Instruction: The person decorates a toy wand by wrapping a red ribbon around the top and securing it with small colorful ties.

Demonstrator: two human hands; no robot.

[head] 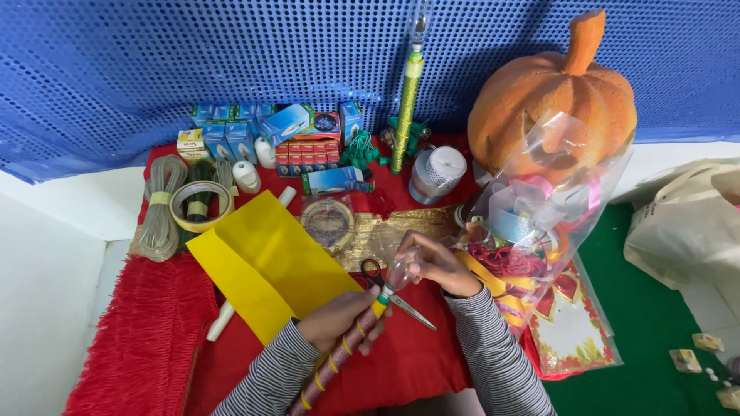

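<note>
gripped in the left hand (335,317): a wrapped stick (339,356), dark red with yellow bands, fingers closed round its upper part; shaft runs toward 7 o'clock off the bottom edge. right hand (435,266), fingertips pinching a clear glass bulb (399,270) seated at the stick's top end, just at 1 o'clock of the left hand.

item, scissors (389,291): black handles, blades open-ish, lying on the red cloth (408,358) under the bulb, tips toward 4 o'clock.

item, yellow paper sheet (258,262): at 10 o'clock of the hands, part over the cloth.

item, tape roll (202,205) and coiled cord (160,208): far 10 o'clock, side by side.

item, small blue boxes (231,131): row at 11 o'clock along the blue dotted backdrop.

item, glitter-wrapped stick with bulb (408,100): upright at 12 o'clock, seemingly a finished example.

item, orange pumpkin (551,100): 2 o'clock, behind a clear bag of ribbons (532,223).

handling note, as judgement: the bulb is thin glass, so a light pinch at its neck seems wiser than pressure on the globe; the left hand's hold close under the joint looks right for steadying the stick, and the scissors' points lie near the wrist, worth minding.
</note>
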